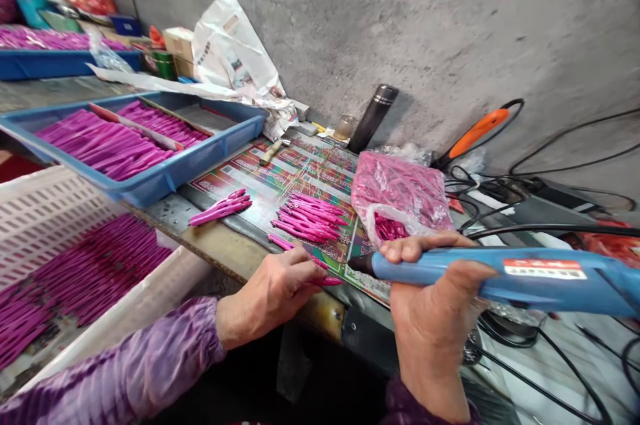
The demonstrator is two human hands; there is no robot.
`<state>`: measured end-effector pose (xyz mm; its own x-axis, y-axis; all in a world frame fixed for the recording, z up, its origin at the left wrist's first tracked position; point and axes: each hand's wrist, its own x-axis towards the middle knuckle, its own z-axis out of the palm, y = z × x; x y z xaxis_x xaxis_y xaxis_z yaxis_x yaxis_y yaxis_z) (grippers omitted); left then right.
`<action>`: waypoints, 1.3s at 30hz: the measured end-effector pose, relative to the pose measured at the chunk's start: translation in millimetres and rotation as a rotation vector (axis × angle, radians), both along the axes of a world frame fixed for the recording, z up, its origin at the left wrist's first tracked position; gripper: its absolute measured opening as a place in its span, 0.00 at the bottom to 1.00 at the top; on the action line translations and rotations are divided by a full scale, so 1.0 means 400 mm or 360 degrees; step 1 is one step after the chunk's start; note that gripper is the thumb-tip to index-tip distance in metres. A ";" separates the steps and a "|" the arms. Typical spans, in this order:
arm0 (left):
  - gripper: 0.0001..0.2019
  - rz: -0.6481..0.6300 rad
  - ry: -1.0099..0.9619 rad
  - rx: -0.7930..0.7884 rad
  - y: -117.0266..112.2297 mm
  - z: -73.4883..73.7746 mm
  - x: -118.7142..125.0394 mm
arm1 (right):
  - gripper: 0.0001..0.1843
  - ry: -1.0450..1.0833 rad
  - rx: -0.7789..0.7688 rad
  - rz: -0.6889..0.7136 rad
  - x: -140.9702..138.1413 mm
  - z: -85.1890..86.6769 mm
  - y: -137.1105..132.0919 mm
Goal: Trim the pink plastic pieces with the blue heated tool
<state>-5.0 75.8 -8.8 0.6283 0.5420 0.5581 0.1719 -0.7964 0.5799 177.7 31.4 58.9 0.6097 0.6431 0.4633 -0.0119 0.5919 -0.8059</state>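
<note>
Left hand (270,295) pinching pink pens (323,280), right hand (435,305) clenching a blue soldering iron (525,271) above printed mat (305,178), concrete wall (425,31).

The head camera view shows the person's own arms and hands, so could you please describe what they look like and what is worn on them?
The left hand and right hand are bare, with no gloves. The left forearm wears a loose, purple tie-dyed sleeve, gathered at the wrist. Only a small part of the dark purple right sleeve shows.
</note>
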 end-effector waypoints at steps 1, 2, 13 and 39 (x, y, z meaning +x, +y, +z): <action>0.11 -0.0003 0.0064 0.0104 -0.004 -0.005 0.005 | 0.34 0.0002 -0.0026 -0.0007 0.000 0.008 -0.010; 0.13 -0.0004 0.0132 0.0206 -0.008 -0.008 0.010 | 0.35 0.0005 -0.0054 -0.0011 -0.001 0.015 -0.020; 0.16 0.0160 0.0222 0.0740 -0.016 -0.036 0.034 | 0.34 0.0229 -0.0218 0.0024 -0.015 0.046 -0.085; 0.11 0.0206 0.0110 0.0922 -0.019 -0.053 0.027 | 0.36 0.0145 -0.0178 0.0075 -0.025 0.045 -0.081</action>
